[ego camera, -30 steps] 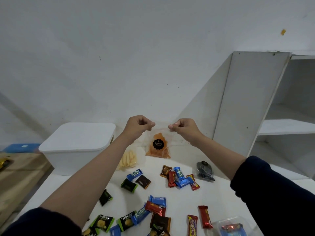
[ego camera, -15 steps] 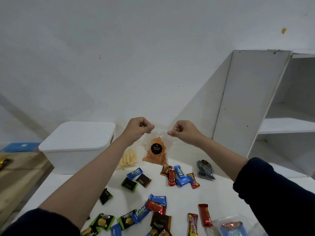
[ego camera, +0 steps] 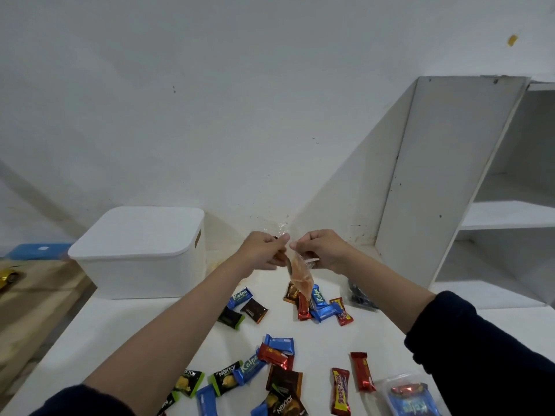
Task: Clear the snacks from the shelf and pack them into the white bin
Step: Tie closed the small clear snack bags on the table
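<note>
Head view, clear bag of orange snacks (ego camera: 300,274) hanging above the table (ego camera: 315,334), top pinched by left hand (ego camera: 264,250) and right hand (ego camera: 321,249), wrapped snacks (ego camera: 318,304) scattered beneath, lidded white bin (ego camera: 141,253) left, shelf (ego camera: 450,175) right.

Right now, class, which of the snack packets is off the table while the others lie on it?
The clear bag of orange snacks, pinched at its top by both the left hand and right hand; it hangs between them.
</note>
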The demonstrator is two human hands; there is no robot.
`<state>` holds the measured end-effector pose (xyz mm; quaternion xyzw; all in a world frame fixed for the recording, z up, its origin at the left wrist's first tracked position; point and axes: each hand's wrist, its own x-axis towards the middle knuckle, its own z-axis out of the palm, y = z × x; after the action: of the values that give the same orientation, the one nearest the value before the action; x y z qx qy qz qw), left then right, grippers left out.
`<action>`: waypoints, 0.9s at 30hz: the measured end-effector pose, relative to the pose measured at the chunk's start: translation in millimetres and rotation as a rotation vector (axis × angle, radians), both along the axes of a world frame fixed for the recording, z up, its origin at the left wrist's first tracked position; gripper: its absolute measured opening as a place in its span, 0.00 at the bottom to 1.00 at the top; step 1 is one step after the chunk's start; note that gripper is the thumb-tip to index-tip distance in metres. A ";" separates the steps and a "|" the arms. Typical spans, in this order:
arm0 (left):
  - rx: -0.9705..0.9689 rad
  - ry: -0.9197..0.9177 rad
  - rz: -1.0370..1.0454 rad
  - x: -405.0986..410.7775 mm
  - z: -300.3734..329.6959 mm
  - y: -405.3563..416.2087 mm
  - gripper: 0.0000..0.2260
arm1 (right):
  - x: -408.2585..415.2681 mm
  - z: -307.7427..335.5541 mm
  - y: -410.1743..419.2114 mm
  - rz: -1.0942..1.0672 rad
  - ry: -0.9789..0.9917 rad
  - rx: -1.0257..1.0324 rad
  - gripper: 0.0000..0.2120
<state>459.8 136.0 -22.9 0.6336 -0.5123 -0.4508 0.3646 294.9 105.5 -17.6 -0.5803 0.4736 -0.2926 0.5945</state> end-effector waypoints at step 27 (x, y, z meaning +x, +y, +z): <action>0.117 0.340 0.044 -32.9 -22.1 -31.2 0.07 | -29.8 -85.3 18.9 -0.173 0.225 -0.428 0.34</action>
<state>426.9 104.8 -44.9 0.5795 -0.4020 -0.5725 0.4182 265.2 124.4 -102.9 -0.6793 0.5118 -0.3695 0.3744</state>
